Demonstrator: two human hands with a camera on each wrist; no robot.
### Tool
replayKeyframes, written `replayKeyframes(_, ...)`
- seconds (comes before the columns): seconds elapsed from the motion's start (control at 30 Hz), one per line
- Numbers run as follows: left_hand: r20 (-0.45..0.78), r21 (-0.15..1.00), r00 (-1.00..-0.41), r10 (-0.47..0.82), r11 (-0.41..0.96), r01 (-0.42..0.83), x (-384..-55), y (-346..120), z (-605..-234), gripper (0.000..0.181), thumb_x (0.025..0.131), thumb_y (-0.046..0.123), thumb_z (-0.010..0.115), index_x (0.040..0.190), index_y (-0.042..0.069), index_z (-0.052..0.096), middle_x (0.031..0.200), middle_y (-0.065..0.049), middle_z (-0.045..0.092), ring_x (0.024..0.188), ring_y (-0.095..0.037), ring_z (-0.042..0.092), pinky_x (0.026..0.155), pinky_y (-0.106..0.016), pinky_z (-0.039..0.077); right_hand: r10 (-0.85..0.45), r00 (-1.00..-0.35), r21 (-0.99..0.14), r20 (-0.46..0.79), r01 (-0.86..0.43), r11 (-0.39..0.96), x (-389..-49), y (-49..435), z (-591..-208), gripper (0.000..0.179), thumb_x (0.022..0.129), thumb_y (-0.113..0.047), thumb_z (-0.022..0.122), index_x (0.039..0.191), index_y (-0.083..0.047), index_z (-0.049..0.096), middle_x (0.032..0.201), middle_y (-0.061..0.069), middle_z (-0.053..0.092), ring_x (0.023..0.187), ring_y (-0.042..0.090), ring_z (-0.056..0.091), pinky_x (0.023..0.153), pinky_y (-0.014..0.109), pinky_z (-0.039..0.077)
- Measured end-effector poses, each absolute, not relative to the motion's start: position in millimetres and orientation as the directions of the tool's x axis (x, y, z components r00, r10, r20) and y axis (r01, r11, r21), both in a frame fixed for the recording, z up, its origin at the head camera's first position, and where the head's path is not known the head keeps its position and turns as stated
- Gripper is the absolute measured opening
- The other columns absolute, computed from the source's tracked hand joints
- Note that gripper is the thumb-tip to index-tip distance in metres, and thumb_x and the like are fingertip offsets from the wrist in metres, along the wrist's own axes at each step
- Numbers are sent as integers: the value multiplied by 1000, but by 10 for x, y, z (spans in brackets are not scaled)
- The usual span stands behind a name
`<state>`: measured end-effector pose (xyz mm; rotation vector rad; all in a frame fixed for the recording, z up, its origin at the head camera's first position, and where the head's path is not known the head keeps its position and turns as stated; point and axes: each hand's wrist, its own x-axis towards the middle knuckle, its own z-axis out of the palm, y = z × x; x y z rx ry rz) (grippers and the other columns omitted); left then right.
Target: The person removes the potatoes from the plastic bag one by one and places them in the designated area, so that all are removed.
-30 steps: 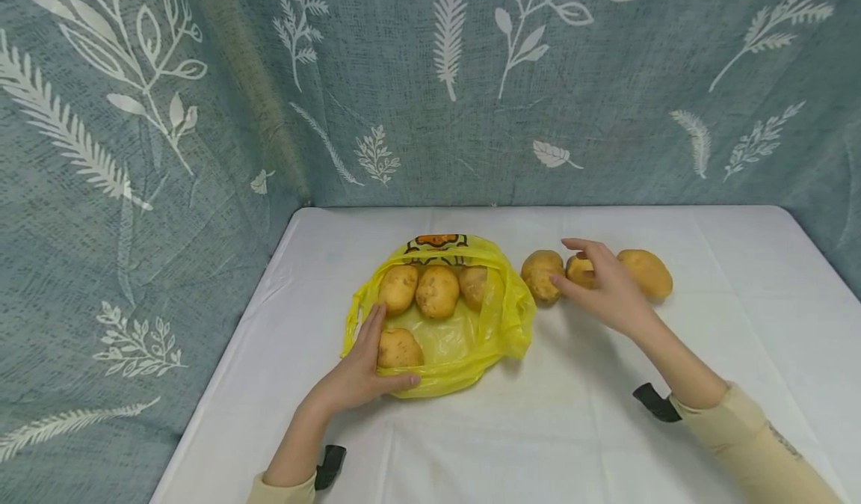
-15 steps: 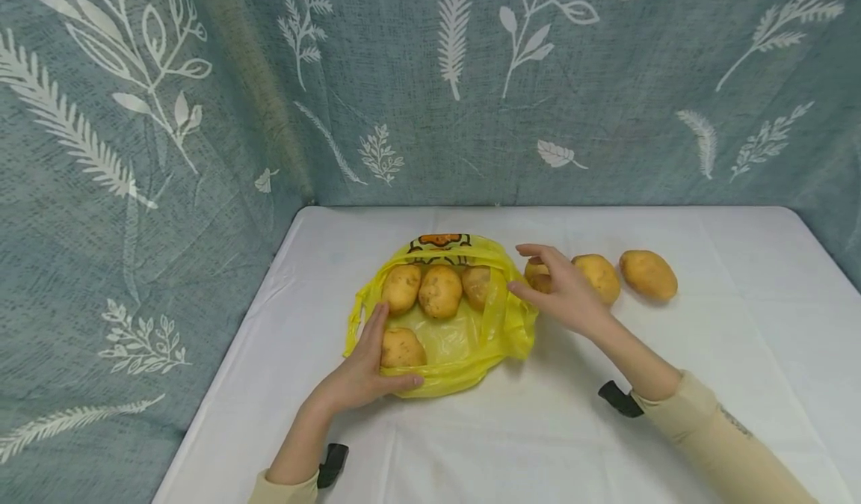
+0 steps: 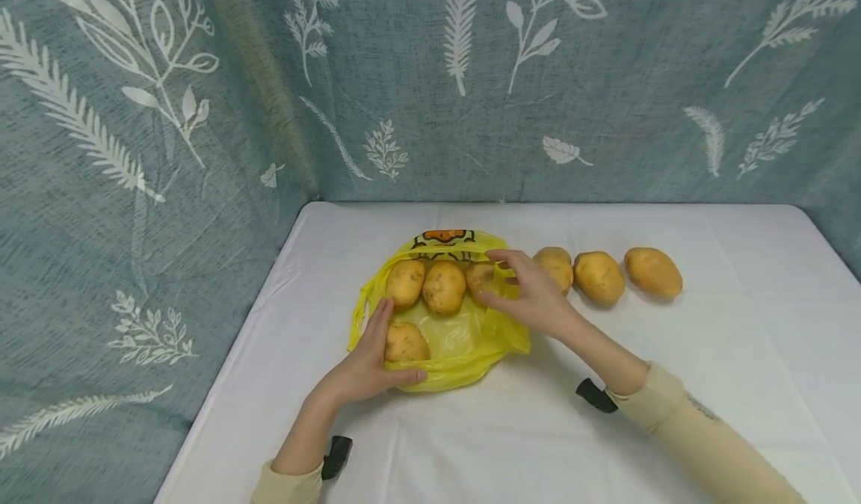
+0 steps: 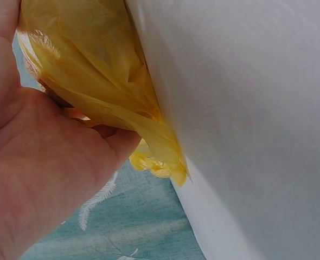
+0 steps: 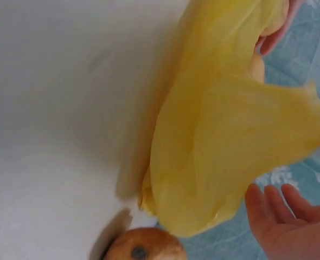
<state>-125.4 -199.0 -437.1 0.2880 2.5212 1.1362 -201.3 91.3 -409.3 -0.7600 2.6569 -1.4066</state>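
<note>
A yellow plastic bag [image 3: 430, 377] with a dark printed figure lies with its mouth spread. Inside sit several potatoes [image 3: 444, 287]. My left hand [image 3: 359, 366] holds the bag's left side, thumb over the near rim and fingers along the left edge, around a potato [image 3: 406, 342]. In the left wrist view the bag film [image 4: 95, 65] lies between thumb and fingers. My right hand [image 3: 534, 294] hovers over the bag's right side, thumb and fingers apart near the rightmost potato inside. In the right wrist view the bag's side [image 5: 214, 135] flares out toward the thumb; the fingers [image 5: 279, 203] hang below.
Right of the bag, three potatoes stand in a row: one [image 3: 554, 265] partly behind the right hand, a middle one [image 3: 599, 278], and the farthest [image 3: 654, 272]. A white cloth covers the table [image 3: 713, 354]. A blue-green leaf-patterned curtain [image 3: 403, 115] rises behind and left.
My right hand has moved left, from over the loose potatoes to the bag's right side, uncovering the middle and right potatoes. The left hand stays on the bag.
</note>
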Motion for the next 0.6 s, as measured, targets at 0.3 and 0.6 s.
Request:
replayKeyframes(0.3, -237, 749, -913, 332, 661, 46, -1269, -1996, -4387, 120, 82, 46, 77, 155, 6, -9, 161, -16, -14, 146, -36, -8, 113, -60, 10, -502, -835, -694, 224, -499, 520, -2026, 706, -4148, 66, 86, -25, 77, 140, -2, 47, 137, 15, 51, 126, 31, 46, 104, 47, 39)
replayKeyframes(0.6, -232, 748, -914, 332, 662, 51, -1264, -2014, -4405, 119, 82, 46, 77, 155, 6, -8, 161, -16, -14, 146, -37, -7, 113, -60, 10, -564, -793, -565, 230, -581, 586, -2059, 540, -4174, 65, 85, -26, 78, 137, -2, 49, 137, 14, 51, 130, 31, 41, 107, 44, 36)
